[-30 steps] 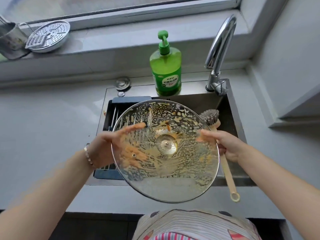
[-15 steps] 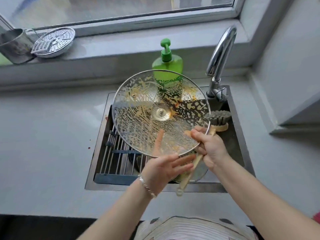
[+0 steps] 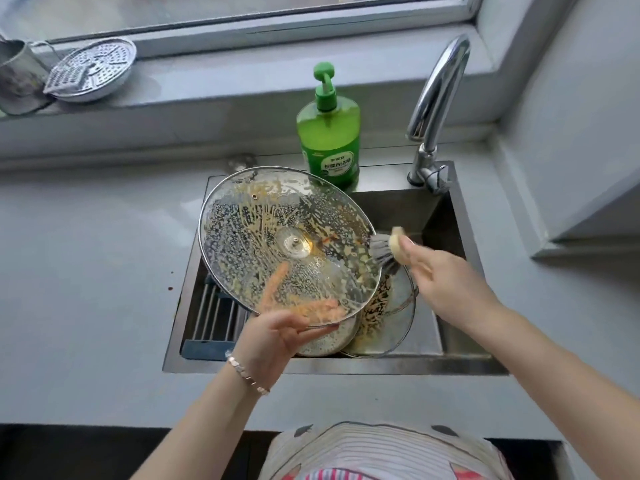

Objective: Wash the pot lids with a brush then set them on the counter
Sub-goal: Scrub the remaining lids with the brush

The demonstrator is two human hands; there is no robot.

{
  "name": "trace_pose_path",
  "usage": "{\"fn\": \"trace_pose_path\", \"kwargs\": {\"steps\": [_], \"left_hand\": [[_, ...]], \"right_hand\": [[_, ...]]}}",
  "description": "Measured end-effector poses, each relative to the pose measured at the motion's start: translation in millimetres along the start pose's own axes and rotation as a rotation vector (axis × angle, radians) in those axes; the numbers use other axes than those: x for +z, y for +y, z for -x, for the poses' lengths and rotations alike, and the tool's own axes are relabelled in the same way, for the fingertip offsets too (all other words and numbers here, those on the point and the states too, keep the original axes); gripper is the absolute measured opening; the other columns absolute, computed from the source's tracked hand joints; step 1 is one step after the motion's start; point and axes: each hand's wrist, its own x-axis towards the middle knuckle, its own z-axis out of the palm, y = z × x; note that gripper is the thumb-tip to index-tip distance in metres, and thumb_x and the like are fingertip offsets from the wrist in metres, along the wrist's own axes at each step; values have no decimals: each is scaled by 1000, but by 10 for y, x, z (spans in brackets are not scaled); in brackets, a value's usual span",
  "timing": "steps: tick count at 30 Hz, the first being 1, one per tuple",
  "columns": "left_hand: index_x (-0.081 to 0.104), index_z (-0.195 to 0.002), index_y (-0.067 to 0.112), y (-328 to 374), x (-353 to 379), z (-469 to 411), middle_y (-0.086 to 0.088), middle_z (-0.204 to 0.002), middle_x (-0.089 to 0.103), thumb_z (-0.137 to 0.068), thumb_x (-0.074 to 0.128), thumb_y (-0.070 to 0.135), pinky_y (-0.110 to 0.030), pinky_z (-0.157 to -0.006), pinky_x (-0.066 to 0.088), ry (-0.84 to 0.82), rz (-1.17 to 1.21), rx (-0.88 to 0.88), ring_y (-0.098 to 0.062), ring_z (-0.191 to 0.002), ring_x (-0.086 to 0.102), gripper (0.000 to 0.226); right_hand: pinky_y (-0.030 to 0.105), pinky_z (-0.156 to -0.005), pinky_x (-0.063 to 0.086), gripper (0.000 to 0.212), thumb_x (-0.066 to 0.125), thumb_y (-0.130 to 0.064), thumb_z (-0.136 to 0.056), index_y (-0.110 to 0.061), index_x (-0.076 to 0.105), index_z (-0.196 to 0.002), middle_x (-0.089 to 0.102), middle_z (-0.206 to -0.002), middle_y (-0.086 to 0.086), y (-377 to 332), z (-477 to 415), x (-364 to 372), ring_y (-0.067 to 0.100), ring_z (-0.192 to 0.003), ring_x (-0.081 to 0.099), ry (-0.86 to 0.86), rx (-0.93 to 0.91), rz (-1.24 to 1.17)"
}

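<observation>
A large glass pot lid [image 3: 277, 237] smeared with yellowish residue is held tilted over the sink. My left hand [image 3: 273, 337] grips its near rim, thumb in front and fingers showing through the glass behind. My right hand [image 3: 446, 282] grips a wooden-handled dish brush [image 3: 384, 252]; its dark bristles touch the lid's right edge. Two more dirty glass lids [image 3: 384, 317] lie in the sink under the held one, partly hidden.
The steel sink [image 3: 460, 365] holds a roll-up drying rack [image 3: 211, 317] on its left side. A green soap bottle [image 3: 329, 133] and the faucet [image 3: 433, 109] stand behind it. A steamer plate [image 3: 91, 69] and metal cup [image 3: 17, 81] sit on the windowsill. Grey counter [image 3: 86, 271] lies on both sides.
The lid has been turned and lowered toward the sink's left side. My left hand moved from behind it to its near rim. My right hand brought the brush head against the lid's right edge.
</observation>
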Motion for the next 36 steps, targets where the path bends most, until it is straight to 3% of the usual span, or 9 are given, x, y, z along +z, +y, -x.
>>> {"fn": "trace_pose_path", "kwargs": {"steps": [3,6,11,15,20,24,29,33,36], "left_hand": [[39,-137,27,-33,-8,27,-25,-103,68,-59,43,-23,-48,-67,58,-19,-92,-4,-43,-92,66,93],[42,-135,26,-5,-23,49,-20,-106,68,-54,43,-16,-43,-58,58,-55,-135,-32,-42,-90,66,92],[39,-134,22,6,-25,83,-27,-101,67,-55,43,-14,-49,-64,58,-142,-145,-106,-48,-93,64,87],[44,-132,9,-16,-26,59,-25,-113,63,-56,44,-12,-46,-63,58,-153,-225,-113,-42,-92,65,79],[49,-122,23,12,-50,153,-25,-118,59,-55,43,-12,-48,-61,57,-160,-217,-147,-45,-89,65,76],[51,-119,18,19,-28,138,-22,-110,63,-54,43,-10,-44,-57,57,-147,-259,-138,-43,-87,67,71],[50,-120,18,42,-64,148,-23,-106,66,-53,40,-12,-46,-55,57,-151,-214,-128,-45,-83,67,74],[45,-127,19,55,-69,118,-29,-112,60,-53,43,-11,-44,-56,57,-134,-259,-116,-45,-85,65,80],[46,-125,22,98,-95,149,-37,-106,60,-54,42,-11,-44,-57,57,-122,-241,-102,-47,-81,65,79]], "right_hand": [[28,-54,34,52,37,-19,-96,-47,29,-138,48,-94,0,-277,128,141,24,-74,52,-124,-151,314],[21,-41,25,49,48,-21,-88,-45,47,-131,47,-78,-5,-551,448,236,17,-51,48,-39,-473,273],[32,-69,46,46,34,-24,-97,-53,37,-133,52,-100,0,-139,-73,25,25,-89,56,-84,-12,241],[26,-69,40,49,40,-21,-96,-52,38,-133,55,-99,-2,-472,290,246,16,-92,53,-179,-311,36],[33,-74,46,42,38,-23,-97,-48,47,-129,63,-117,2,-52,-112,118,24,-95,58,-47,58,94],[31,-70,41,43,40,-21,-98,-46,44,-132,62,-103,2,-407,257,299,13,-81,47,-184,-281,-28],[33,-67,46,41,41,-23,-97,-49,48,-128,65,-105,-1,-121,-55,123,20,-80,57,-67,25,30],[30,-74,46,38,46,-25,-97,-48,47,-127,59,-87,-11,-450,405,198,12,-81,52,-303,-318,-111],[27,-68,46,38,44,-25,-97,-54,48,-121,65,-101,-8,-136,149,44,12,-84,56,-222,-117,5]]}}
